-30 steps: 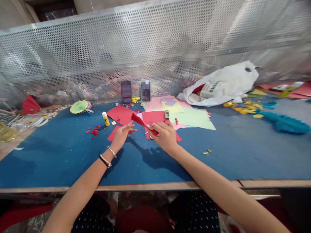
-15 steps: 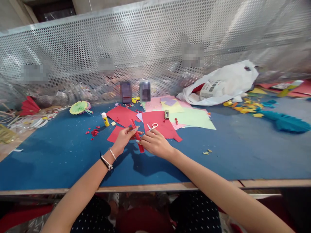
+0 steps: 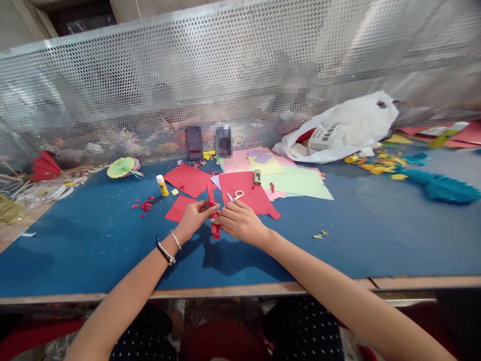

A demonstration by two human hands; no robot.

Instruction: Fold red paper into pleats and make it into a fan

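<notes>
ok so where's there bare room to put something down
Two broad patches of the blue tabletop: one between the right forearm and the teal paper, save some small yellow scraps; one left of the left forearm, nearer than the red scraps, lightly specked. It's crowded beyond the folded red paper: red sheets, scissors, pale green sheet.

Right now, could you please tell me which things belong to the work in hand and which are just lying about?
Seemingly in use: folded red paper, held by left hand and right hand; probably scissors, glue stick.

Apparently lying about: white bag, teal paper, yellow scraps.
</notes>
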